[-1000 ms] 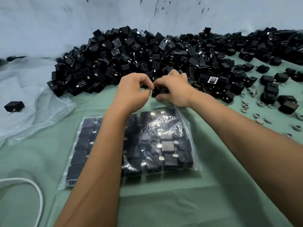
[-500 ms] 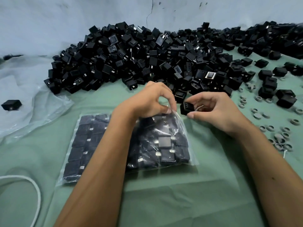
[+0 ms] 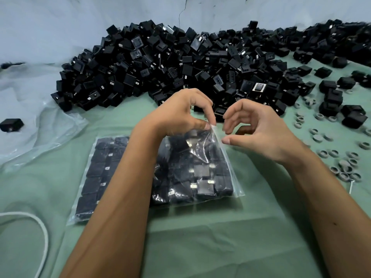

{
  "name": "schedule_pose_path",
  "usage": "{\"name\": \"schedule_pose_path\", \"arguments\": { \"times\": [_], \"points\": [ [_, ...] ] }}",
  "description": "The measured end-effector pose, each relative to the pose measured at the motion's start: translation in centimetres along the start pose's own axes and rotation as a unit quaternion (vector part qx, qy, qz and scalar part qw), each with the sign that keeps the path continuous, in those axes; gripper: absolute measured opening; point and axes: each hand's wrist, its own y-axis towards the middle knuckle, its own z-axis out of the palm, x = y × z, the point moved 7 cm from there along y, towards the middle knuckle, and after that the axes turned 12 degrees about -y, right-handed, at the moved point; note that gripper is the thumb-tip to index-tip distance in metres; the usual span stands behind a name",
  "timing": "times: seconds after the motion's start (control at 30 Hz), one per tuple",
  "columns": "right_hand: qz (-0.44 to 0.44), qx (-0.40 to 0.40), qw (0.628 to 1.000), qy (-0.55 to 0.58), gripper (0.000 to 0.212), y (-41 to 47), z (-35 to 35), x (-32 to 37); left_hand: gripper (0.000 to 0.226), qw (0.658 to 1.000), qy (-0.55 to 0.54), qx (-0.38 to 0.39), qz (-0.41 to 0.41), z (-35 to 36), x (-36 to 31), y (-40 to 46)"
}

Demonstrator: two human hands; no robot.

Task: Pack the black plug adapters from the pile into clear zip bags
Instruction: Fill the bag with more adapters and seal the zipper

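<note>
On the green cloth-covered counter (image 3: 200, 247) lies the clear, glossy zip bag (image 3: 200, 173), packed with flat rows of square black adapters. The left hand (image 3: 180, 115) pinches the bag's far right corner between thumb and fingertip. The right hand (image 3: 259, 129), which held an adapter half a second ago, now hangs loosely curled and empty just beside it. Beyond, the jumbled pile of boxy black plug adapters (image 3: 200, 63) reaches the pale wall; small grey rings (image 3: 345, 171) scatter at right.

black adapters (image 3: 180, 63), green cloth (image 3: 200, 237), grey rings (image 3: 345, 173)
</note>
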Motion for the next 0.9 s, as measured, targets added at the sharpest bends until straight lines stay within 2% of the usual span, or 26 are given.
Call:
{"name": "schedule_pose_path", "arguments": {
  "times": [0.1, 0.23, 0.4, 0.5, 0.57, 0.63, 0.67, 0.73, 0.83, 0.9],
  "points": [
    [0.007, 0.013, 0.998, -0.066, 0.041, -0.1, 1.5, 0.2, 0.015, 1.000, 0.007, -0.002, 0.002, 0.0, -0.3, 0.0],
    [0.036, -0.007, 0.999, -0.038, 0.053, 0.1, 2.9, 0.2, 0.016, 1.000, 0.002, -0.005, -0.004, 0.0, -0.3, -0.1],
    [0.032, -0.014, 0.999, -0.018, 0.063, 0.3, 4.2, 0.5, 0.017, 1.000, -0.017, -0.013, -0.010, -0.3, 0.0, -0.1],
    [0.020, -0.040, 0.999, -0.010, 0.041, 0.6, 3.0, -0.1, 0.017, 1.000, -0.018, -0.012, -0.016, -0.3, 0.5, -0.1],
    [0.030, -0.112, 0.993, -0.024, 0.020, 0.7, 1.2, -1.1, 0.016, 1.000, -0.015, -0.009, -0.020, -0.1, 0.7, 0.0],
    [0.065, -0.187, 0.973, -0.121, 0.012, 0.4, -0.3, -2.3, 0.017, 0.999, -0.016, -0.007, -0.030, 0.0, 1.0, 0.0],
    [0.077, -0.199, 0.958, -0.192, 0.010, 0.4, -0.5, -2.6, 0.016, 0.999, -0.017, -0.007, -0.036, 0.0, 1.1, -0.1],
    [0.076, -0.181, 0.937, -0.289, 0.019, 0.8, 0.0, -3.0, 0.016, 0.999, -0.020, -0.004, -0.045, 0.0, 1.3, -0.1],
    [0.048, -0.104, 0.928, -0.354, 0.044, 1.4, 1.4, -2.9, 0.016, 0.999, -0.023, 0.000, -0.043, 0.0, 1.2, -0.2],
    [0.032, -0.046, 0.916, -0.397, 0.051, 1.6, 2.6, -3.0, 0.016, 0.999, -0.020, -0.001, -0.041, 0.0, 1.1, -0.1]
  ]
}}
